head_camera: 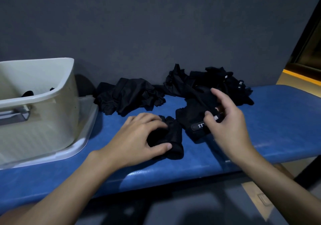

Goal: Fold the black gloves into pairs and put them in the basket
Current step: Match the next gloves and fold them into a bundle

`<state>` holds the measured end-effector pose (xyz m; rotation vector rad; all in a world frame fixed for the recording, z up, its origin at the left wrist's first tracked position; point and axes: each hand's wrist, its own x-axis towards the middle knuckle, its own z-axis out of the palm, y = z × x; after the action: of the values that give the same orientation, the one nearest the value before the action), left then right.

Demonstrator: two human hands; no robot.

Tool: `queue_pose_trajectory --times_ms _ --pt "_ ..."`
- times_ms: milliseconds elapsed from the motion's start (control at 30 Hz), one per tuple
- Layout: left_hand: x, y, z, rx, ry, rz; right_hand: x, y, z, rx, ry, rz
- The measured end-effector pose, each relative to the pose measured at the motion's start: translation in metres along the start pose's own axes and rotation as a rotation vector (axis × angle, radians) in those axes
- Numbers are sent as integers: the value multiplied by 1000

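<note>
A small folded black glove (173, 137) lies on the blue padded bench (278, 120), and my left hand (139, 137) grips it with curled fingers and thumb. Just to its right lies a black glove with a white-lettered wrist strap (192, 117); my right hand (227, 118) pinches it near the strap. A heap of black gloves (208, 84) sits behind it against the wall. Another black heap (128, 98) lies left of the middle. The cream plastic basket (57, 92) stands at the left on a white tray, with black fabric showing inside.
A dark grey wall (156, 24) runs right behind the bench. The basket has a metal handle (15, 115) on its near side. The bench's front edge drops to a dark floor; a doorway with a yellow strip (302, 77) is at the far right.
</note>
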<state>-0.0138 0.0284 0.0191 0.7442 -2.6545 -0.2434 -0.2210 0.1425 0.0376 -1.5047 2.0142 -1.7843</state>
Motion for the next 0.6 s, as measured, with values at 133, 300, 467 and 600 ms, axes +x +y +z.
queue_pose_trajectory --times_ms 133,300,467,600 --pt "-1 2 0 45 -119 16 0 4 -3 -155 -48 -73" --pt "-2 -1 -5 95 -169 5 0 22 3 -165 -172 -72" --pt "-9 -6 -14 128 -192 -22 -5 31 10 -139 -305 -17" --pt "-15 -13 -20 153 -213 -43 -7 30 11 -215 -308 -93"
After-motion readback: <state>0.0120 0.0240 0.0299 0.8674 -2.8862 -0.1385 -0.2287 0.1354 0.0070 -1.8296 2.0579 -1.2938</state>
